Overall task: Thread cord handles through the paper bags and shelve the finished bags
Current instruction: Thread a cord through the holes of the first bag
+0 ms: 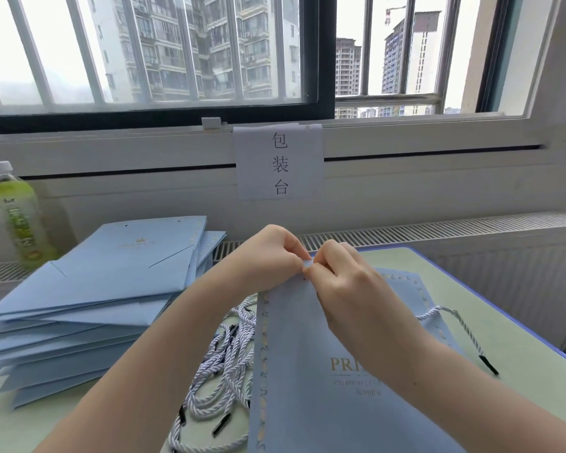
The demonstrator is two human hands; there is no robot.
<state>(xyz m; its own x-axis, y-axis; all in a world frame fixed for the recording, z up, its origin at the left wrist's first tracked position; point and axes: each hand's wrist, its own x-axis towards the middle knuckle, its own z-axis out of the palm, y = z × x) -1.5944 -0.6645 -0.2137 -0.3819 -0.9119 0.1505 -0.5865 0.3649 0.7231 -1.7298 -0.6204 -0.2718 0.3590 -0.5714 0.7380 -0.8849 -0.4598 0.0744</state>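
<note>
A light blue paper bag (307, 371) with gold lettering lies flat in front of me, raised at its far top edge. My left hand (272, 253) pinches that top edge from the left. My right hand (343, 279) pinches the same edge from the right, fingertips at a small punched hole. A white twisted cord (461, 325) with a black tip trails from under my right hand across the table to the right. A heap of loose cords (223, 364) with black tips lies left of the bag, partly under it.
A stack of flat blue bags (89, 289) sits at the left on the pale green table (520, 338). A green drink bottle (13, 214) stands at the far left by the wall. A paper sign (278, 161) hangs below the barred window.
</note>
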